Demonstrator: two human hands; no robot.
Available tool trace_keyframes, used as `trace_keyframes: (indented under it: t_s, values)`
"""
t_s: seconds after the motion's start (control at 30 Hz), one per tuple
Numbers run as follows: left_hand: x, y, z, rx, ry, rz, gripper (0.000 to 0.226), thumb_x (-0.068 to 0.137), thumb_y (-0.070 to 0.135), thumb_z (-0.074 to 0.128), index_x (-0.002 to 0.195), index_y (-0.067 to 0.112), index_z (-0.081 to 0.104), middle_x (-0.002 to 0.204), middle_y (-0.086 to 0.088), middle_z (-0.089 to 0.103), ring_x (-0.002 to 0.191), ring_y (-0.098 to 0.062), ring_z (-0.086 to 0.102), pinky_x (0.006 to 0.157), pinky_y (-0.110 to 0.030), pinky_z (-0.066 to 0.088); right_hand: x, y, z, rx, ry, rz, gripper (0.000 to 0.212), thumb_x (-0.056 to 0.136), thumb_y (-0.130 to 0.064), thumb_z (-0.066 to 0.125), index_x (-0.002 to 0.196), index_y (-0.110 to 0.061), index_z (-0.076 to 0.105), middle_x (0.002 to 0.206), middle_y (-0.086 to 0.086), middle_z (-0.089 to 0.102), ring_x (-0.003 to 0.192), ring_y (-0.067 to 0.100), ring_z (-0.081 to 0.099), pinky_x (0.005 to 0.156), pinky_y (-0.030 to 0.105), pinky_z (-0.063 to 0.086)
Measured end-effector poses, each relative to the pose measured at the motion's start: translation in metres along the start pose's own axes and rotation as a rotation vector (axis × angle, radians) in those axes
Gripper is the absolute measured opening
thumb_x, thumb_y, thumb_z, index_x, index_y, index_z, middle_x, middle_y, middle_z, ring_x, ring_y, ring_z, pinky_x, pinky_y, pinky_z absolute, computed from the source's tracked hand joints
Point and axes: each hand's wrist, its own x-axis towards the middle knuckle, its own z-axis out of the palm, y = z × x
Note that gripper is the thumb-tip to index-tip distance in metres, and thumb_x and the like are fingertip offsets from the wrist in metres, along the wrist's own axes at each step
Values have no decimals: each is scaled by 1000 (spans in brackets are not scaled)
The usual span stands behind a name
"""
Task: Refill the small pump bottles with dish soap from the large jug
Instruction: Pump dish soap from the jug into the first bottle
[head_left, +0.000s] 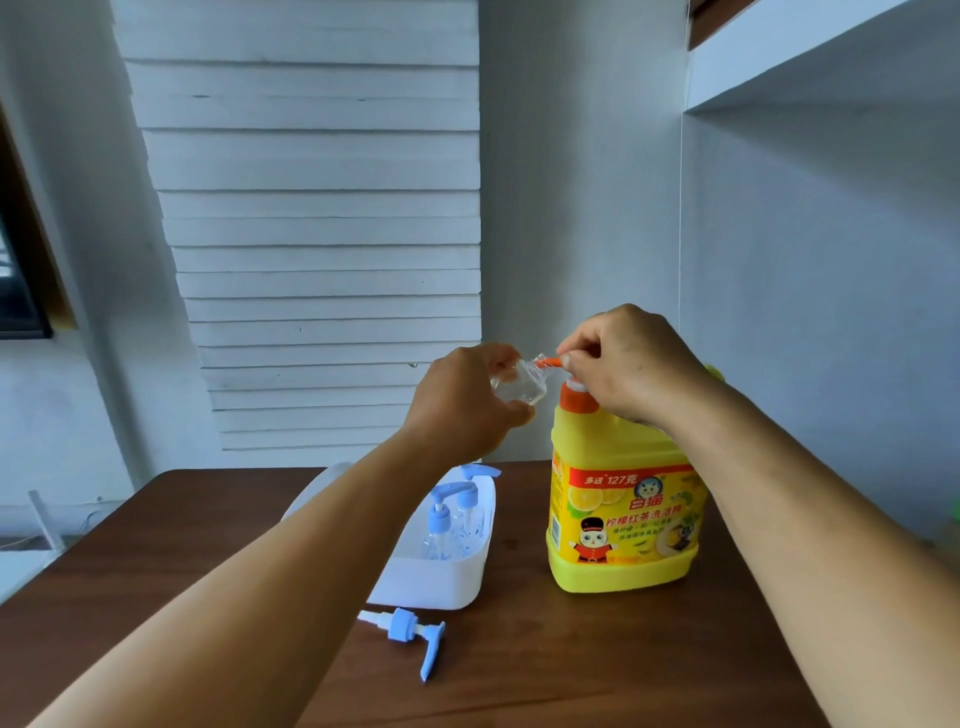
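Dark wooden table (519, 649): left hand (462, 410) clamps a tilted clear bottle (519, 387); right hand (628, 358) pinches the yellow jug's (621, 514) orange pump spout (550, 362) at its mouth.

One head cam, looks fwd/down over table (519, 649), close above both forearms; wall behind.

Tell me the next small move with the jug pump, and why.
Probably press the pump head down with the right hand: its orange spout already meets the mouth of the clear bottle held tilted in the left hand, and that bottle looks empty.
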Motion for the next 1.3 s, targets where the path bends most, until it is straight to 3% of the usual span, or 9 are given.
trace_keyframes:
  t_s: [0.1, 0.27, 0.4, 0.5, 0.7, 0.9, 1.07, 1.2, 1.3]
  values:
    - [0, 1, -2, 2, 5, 1, 44, 74, 28, 74, 116, 23, 61, 115, 4, 66, 99, -18, 63, 85, -35, 53, 1, -2, -5, -25, -15, -3, 21, 91, -14, 55, 92, -11, 75, 98, 5, 72, 89, 22, 65, 71, 27, 50]
    - [3, 6, -8, 0, 35, 24, 41, 74, 28, 75, 112, 23, 62, 112, 6, 66, 97, -18, 63, 83, -33, 52, 4, -2, -17, -8, -16, -17, 18, 88, -14, 58, 95, -13, 74, 95, 3, 72, 81, 17, 62, 53, 18, 40]
    - [0, 2, -2, 7, 25, 9, 41, 73, 27, 75, 111, 23, 62, 112, 6, 67, 96, -17, 64, 82, -31, 52, 0, 1, -7, 16, 1, -13, 18, 90, -18, 58, 98, -14, 74, 101, 4, 70, 87, 18, 61, 68, 23, 41]
    - [-2, -1, 2, -1, 13, -7, 40, 73, 28, 75, 111, 24, 62, 112, 6, 67, 96, -16, 63, 82, -30, 50, 0, 1, -3, 14, -16, -3, 20, 92, -17, 55, 99, -14, 74, 104, 5, 70, 88, 18, 60, 70, 23, 41]
    - [3, 5, -8, 7, 36, 13, 42, 73, 29, 75, 113, 24, 62, 112, 6, 67, 96, -17, 63, 82, -32, 51, 9, -3, -16, 3, -41, 9, 18, 87, -14, 59, 97, -17, 74, 96, 3, 72, 80, 18, 63, 50, 19, 39]
    - [-2, 0, 1, 2, 22, 3, 40, 73, 28, 75, 111, 23, 63, 111, 4, 68, 94, -16, 64, 80, -29, 50, 3, 1, 1, 6, -2, -1, 20, 91, -17, 55, 100, -17, 73, 104, 4, 70, 93, 20, 62, 71, 24, 43]
    - [-2, 4, -4, -15, 30, 11, 44, 73, 27, 75, 114, 22, 62, 115, 4, 67, 96, -15, 63, 81, -29, 50, 5, -3, -12, -33, -44, -4, 19, 88, -11, 58, 96, -12, 75, 98, 4, 71, 83, 20, 63, 52, 18, 42]
    - [1, 7, -8, -17, 47, 18, 45, 73, 27, 76, 116, 23, 61, 114, 5, 66, 97, -16, 63, 83, -30, 50, 7, -3, -17, 1, -33, -10, 18, 89, -13, 58, 97, -13, 74, 96, 4, 72, 81, 17, 64, 53, 19, 42]
    - [-1, 3, -4, -14, 43, 8, 44, 72, 26, 76, 114, 23, 62, 113, 4, 67, 93, -15, 62, 78, -26, 48, 4, 0, -9, 14, -8, -17, 18, 89, -16, 58, 99, -16, 73, 99, 4, 71, 86, 18, 62, 65, 22, 42]
